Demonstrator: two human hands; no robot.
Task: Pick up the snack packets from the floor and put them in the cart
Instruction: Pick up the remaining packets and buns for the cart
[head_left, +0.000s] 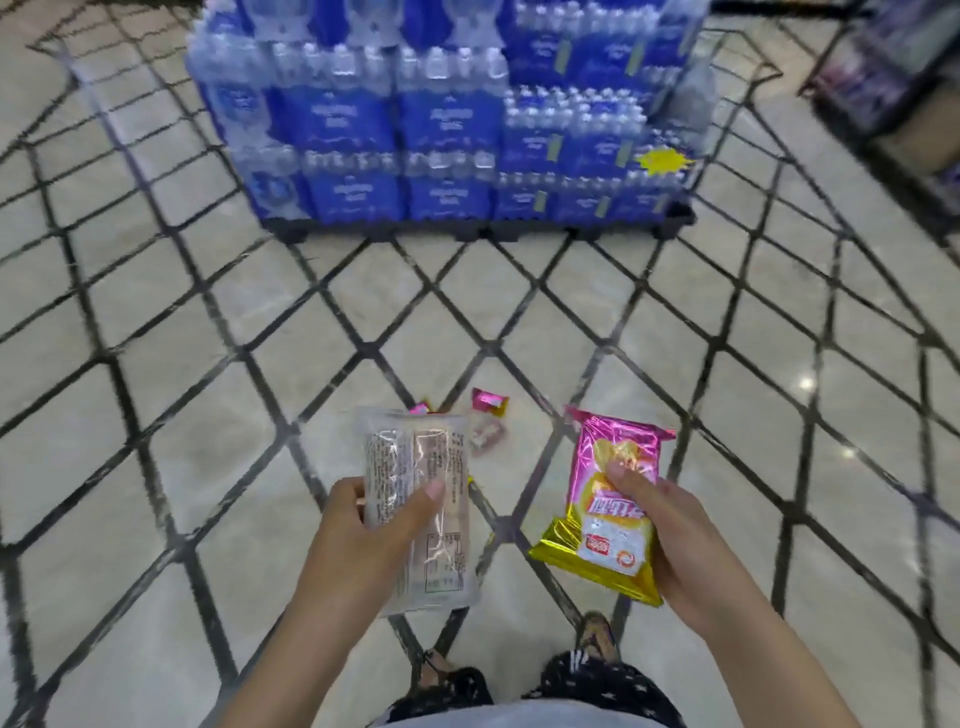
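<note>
Head view: left hand (363, 525) grips clear packet (415, 509), thumb across; right hand (670, 535) pinches pink-gold packet (613, 499).

My left hand (363, 530) grips 1 pale packet (395, 457), printed back up; my right hand (670, 535) grips 1 pink-and-gold packet (597, 457), face up. A 3rd packet (487, 423) lies on the floor (208, 467) beyond them.

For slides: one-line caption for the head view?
Left hand holds a clear packet, right hand a pink-and-gold packet; a third packet lies on the floor.
</note>
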